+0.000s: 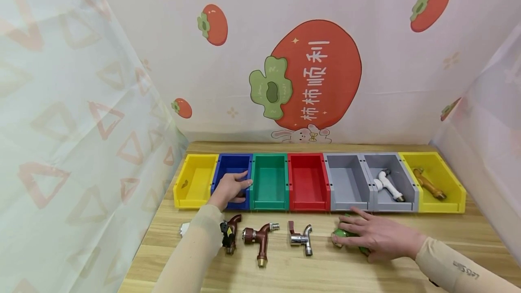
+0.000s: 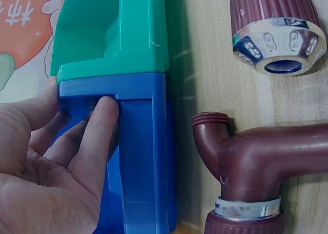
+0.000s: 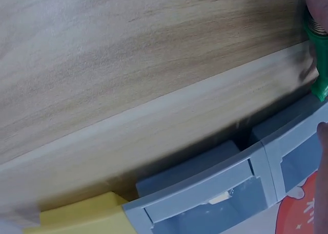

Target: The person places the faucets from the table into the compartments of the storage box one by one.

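The side wall of the blue bin (image 1: 234, 163) is touched by the left hand (image 1: 229, 190), its fingers spread. The green tap (image 1: 341, 233), before the 2 gray bins (image 1: 346, 175), is gripped by the right hand's (image 1: 382, 236) bent fingers.

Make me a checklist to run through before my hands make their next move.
1. Right hand at the green faucet: ok, its fingers lie over it.
2. Firm grip there: cannot tell, the hand hides most of the contact.
3. Left hand clear of the bins: not ok, its fingers are at the rim of the blue bin.
4. Blue bin's contents: cannot tell, the left hand blocks part of the inside.
5. White faucet inside its gray bin: ok.
6. White piece on the table fully visible: not ok, the left sleeve covers part.
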Demonstrator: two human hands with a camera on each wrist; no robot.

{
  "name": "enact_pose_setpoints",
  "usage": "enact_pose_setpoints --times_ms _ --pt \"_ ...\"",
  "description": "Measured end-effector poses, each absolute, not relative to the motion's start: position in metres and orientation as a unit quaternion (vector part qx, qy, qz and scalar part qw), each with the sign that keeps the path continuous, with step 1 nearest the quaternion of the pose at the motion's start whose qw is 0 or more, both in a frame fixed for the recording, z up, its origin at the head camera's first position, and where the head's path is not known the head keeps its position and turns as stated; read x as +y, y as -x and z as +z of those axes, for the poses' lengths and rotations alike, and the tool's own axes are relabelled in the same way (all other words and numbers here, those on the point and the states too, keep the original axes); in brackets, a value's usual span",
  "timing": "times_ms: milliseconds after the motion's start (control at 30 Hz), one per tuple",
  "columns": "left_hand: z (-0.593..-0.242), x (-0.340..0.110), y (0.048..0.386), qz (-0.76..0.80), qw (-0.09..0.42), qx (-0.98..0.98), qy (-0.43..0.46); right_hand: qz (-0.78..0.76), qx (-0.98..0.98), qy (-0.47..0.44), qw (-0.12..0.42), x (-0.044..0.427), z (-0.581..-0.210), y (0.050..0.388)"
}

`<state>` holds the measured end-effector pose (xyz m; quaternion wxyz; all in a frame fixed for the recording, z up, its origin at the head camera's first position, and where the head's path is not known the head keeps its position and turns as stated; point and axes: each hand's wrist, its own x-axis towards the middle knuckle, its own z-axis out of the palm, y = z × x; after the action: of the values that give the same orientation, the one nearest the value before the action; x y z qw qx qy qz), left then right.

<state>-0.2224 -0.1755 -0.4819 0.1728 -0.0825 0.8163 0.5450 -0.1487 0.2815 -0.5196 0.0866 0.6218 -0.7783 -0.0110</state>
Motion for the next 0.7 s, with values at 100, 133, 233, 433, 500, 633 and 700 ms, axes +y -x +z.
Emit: enact_pose_setpoints --times_ms 100,133,233,433,500,633,700 --pt "-0.483 -0.176 0.223 0.545 0.173 0.816 0.083 -0.016 -0.778 -0.621 0.095 0.28 -0.519 0.148" --pt "-0.483 -0.176 0.223 0.545 0.173 0.817 0.082 -0.018 -0.778 -0.62 0.099 0.28 -0.518 0.147" --pt "-0.484 -0.176 0.224 0.545 0.172 0.816 0.082 -0.024 -0.778 -0.618 0.11 0.279 -0.517 0.147" --pt "-0.484 -0.176 0.224 0.545 0.171 0.816 0.083 -0.032 -0.778 -0.611 0.142 0.277 -0.513 0.147" --pt "-0.484 -0.176 0.224 0.545 0.171 0.816 0.084 -0.032 -0.779 -0.608 0.15 0.275 -0.511 0.147" --pt "-0.484 -0.176 0.223 0.546 0.171 0.816 0.083 -0.022 -0.78 -0.606 0.154 0.274 -0.508 0.149" --pt "-0.484 -0.177 0.223 0.547 0.172 0.815 0.083 -0.019 -0.778 -0.608 0.159 0.273 -0.507 0.15"
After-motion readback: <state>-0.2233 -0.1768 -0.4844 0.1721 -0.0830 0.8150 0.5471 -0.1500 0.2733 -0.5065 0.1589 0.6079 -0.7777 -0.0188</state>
